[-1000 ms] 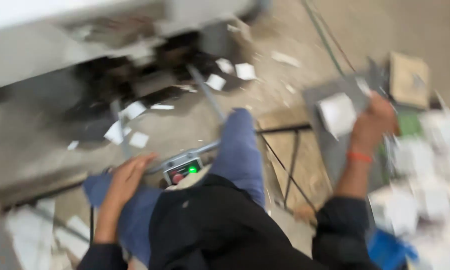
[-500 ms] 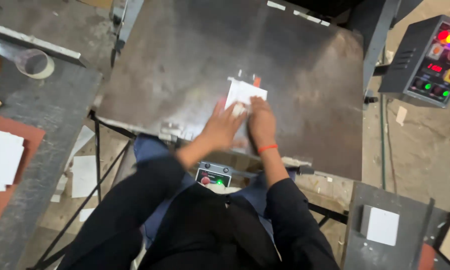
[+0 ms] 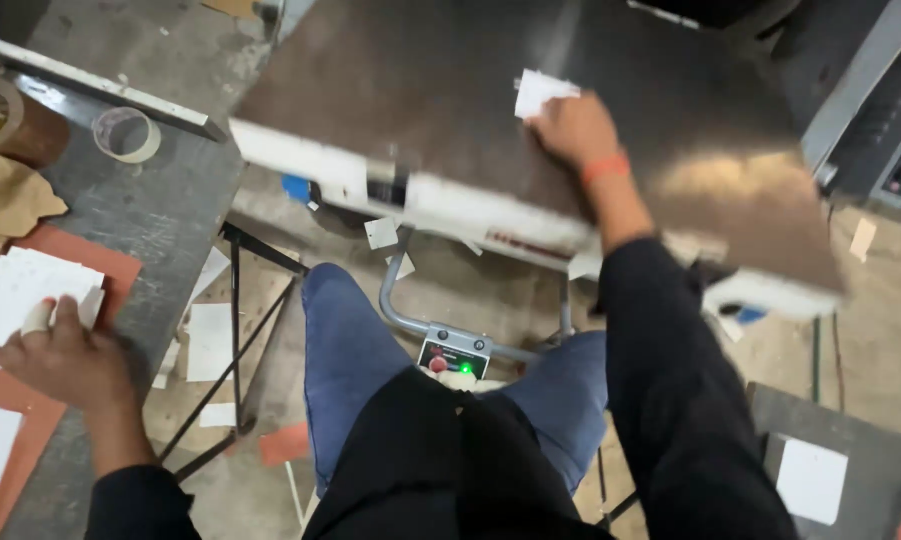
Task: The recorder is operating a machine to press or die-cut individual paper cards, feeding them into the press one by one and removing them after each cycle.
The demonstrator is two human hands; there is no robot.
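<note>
The right hand (image 3: 571,128) is pressing flat, fingers spread, on a small white paper card (image 3: 541,92) lying on the dark metal machine plate (image 3: 421,90), positioning it there. The left hand (image 3: 56,355) is resting half-curled on a stack of white paper cards (image 3: 26,290) on the grey tabletop (image 3: 161,215), fingertips touching the top card, gripping nothing clearly yet; picking one calls for a clean pinch.

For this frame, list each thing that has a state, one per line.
Left hand: resting on the stack of white cards, fingers on its edge.
Right hand: pressing a single white card flat on the metal plate.
Tape roll: lying flat on the side table.
Indicator light: lit green.
</note>
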